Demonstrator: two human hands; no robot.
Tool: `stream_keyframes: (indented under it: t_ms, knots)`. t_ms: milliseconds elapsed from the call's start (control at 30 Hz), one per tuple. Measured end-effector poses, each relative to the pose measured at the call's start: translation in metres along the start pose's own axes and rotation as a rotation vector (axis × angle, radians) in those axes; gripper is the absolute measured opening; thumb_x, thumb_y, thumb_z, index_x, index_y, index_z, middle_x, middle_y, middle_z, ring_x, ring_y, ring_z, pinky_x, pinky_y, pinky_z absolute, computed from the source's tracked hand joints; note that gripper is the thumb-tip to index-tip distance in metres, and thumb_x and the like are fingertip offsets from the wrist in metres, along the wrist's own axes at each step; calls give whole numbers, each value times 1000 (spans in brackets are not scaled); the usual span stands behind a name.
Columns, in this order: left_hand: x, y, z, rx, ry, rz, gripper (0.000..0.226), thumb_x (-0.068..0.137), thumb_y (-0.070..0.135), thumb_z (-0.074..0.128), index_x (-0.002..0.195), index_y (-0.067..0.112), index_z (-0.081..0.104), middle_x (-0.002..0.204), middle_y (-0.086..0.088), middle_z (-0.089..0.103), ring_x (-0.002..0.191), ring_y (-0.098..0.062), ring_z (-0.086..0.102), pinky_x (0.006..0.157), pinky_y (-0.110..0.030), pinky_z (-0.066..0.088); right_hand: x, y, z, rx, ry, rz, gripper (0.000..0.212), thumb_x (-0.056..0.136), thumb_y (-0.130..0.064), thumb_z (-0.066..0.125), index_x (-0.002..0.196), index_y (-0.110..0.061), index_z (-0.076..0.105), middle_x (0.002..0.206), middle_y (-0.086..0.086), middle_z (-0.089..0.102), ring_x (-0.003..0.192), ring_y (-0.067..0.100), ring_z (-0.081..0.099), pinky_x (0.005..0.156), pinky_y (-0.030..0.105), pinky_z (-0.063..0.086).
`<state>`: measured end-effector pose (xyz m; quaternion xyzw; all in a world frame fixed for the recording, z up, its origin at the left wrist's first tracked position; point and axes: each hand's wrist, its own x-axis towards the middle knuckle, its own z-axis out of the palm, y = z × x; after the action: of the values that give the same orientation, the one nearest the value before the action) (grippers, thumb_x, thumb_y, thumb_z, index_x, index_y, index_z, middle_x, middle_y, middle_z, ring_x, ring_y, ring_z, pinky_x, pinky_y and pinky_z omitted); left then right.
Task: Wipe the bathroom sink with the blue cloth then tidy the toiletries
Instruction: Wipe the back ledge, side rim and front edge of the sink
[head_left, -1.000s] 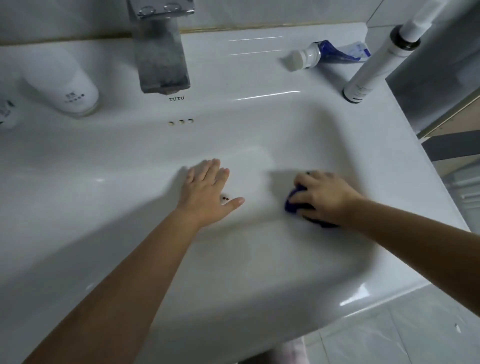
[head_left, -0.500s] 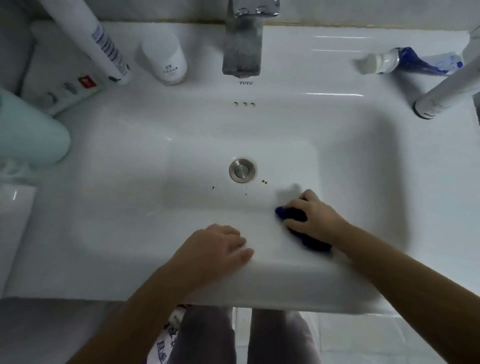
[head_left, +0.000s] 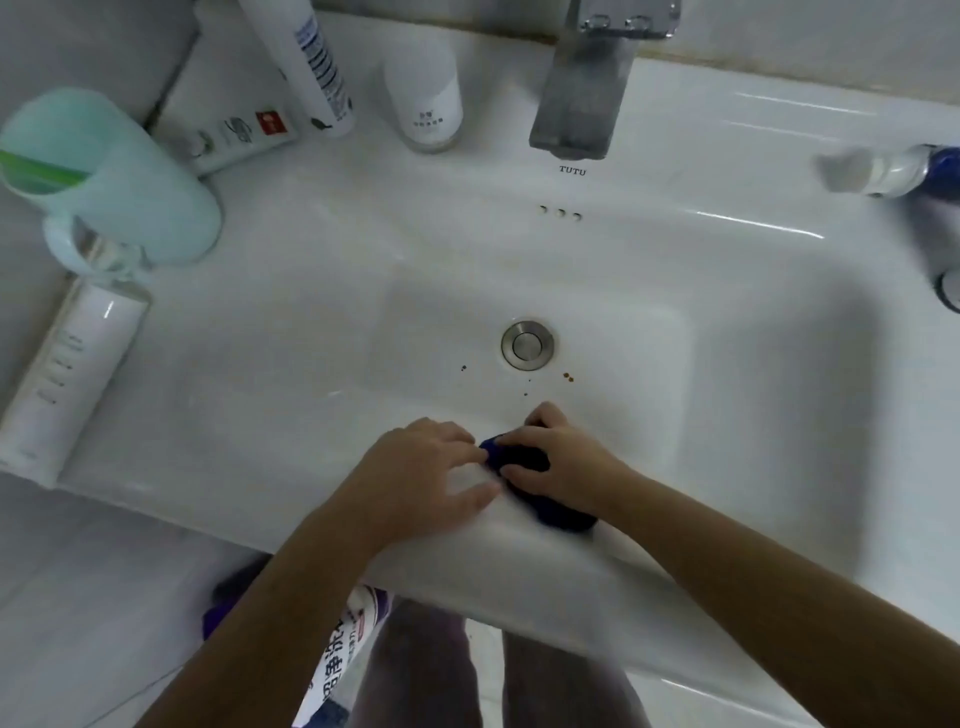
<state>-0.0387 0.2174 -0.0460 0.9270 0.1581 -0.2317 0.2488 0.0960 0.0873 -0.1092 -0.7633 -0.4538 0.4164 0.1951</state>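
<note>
The white sink fills the view, with a steel drain in the basin and small brown specks beside it. My right hand presses the bunched blue cloth against the basin's near wall, just below the drain. My left hand lies flat on the near rim, its fingertips touching the cloth's left end. Toiletries stand around the rim: a mint cup, a white tube, a flat tube, a tall bottle, a small white bottle and a blue-and-white toothpaste tube.
The steel tap juts over the back rim. Part of a white bottle base shows at the right edge. My legs and a printed bag are below the sink's front edge, over pale floor tiles.
The camera swung left and down, bringing the left-side toiletries into view. My right hand slid the cloth leftward along the near wall. My left hand pulled back to the near rim and now meets the cloth.
</note>
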Motion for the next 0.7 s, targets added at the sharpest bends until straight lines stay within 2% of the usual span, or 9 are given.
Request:
stream_keyframes:
  t_ms: [67, 133, 233, 333, 400, 467, 533, 633, 700]
  knots:
    - [10, -19, -6, 49, 77, -100, 95, 60, 73, 7, 131, 28, 51, 140, 6, 46, 127, -13, 39, 102, -29, 30, -13, 22, -7, -81, 56, -6, 38, 85, -31, 61, 122, -24, 57, 114, 3, 41, 96, 22, 52, 86, 24, 39]
    - [22, -41, -14, 138, 144, -207, 96, 61, 76, 13, 138, 25, 42, 148, 0, 35, 135, -19, 30, 105, -33, 26, -23, 52, -23, -191, 230, 35, 42, 80, -25, 66, 120, -15, 57, 114, 11, 44, 94, 31, 53, 83, 28, 40]
    - [38, -71, -17, 302, 23, -352, 90, 78, 73, 41, 148, 26, 12, 157, -2, 1, 143, -22, 5, 112, -40, 13, 1, 87, -55, -221, 551, 174, 39, 77, -17, 70, 111, -3, 57, 113, 20, 45, 94, 39, 52, 81, 38, 45]
    - [47, -90, -13, 348, -66, -411, 103, 75, 72, 50, 149, 22, -1, 156, 0, -11, 143, -16, -6, 113, -41, 7, 44, 72, -51, -136, 752, 274, 33, 80, -19, 66, 108, -3, 58, 113, 22, 45, 96, 40, 48, 85, 40, 43]
    - [52, -95, -9, 326, -68, -407, 105, 73, 72, 50, 149, 19, 0, 156, 1, -13, 142, -12, -8, 113, -43, 4, 55, 47, -16, -145, 715, 111, 32, 79, -26, 59, 102, -4, 62, 105, 22, 50, 88, 40, 52, 82, 39, 45]
    - [53, -96, -8, 329, -80, -405, 106, 74, 73, 48, 149, 17, -1, 156, 1, -15, 142, -11, -9, 113, -44, 3, 47, 33, 12, -221, 525, -129, 38, 78, -34, 52, 99, -5, 65, 102, 21, 55, 81, 38, 55, 75, 38, 49]
    - [54, -95, -8, 358, -94, -393, 105, 74, 74, 45, 148, 16, -3, 155, 0, -15, 142, -11, -10, 113, -45, 4, 44, 48, -7, -308, 432, -230, 41, 78, -36, 52, 102, -6, 65, 104, 21, 56, 82, 39, 57, 69, 40, 52]
    - [55, -96, -7, 353, -76, -386, 105, 75, 73, 45, 148, 15, -2, 156, -2, -14, 142, -12, -9, 113, -47, 6, 53, 78, -62, -329, 641, 37, 31, 80, -23, 67, 106, -5, 65, 115, 23, 50, 93, 44, 51, 77, 44, 49]
    - [55, -96, -7, 364, -77, -374, 105, 75, 74, 45, 148, 15, -2, 156, -3, -13, 142, -13, -9, 112, -48, 8, 53, 79, -60, -290, 761, 223, 34, 79, -21, 71, 109, -7, 64, 120, 22, 48, 98, 44, 47, 80, 44, 46]
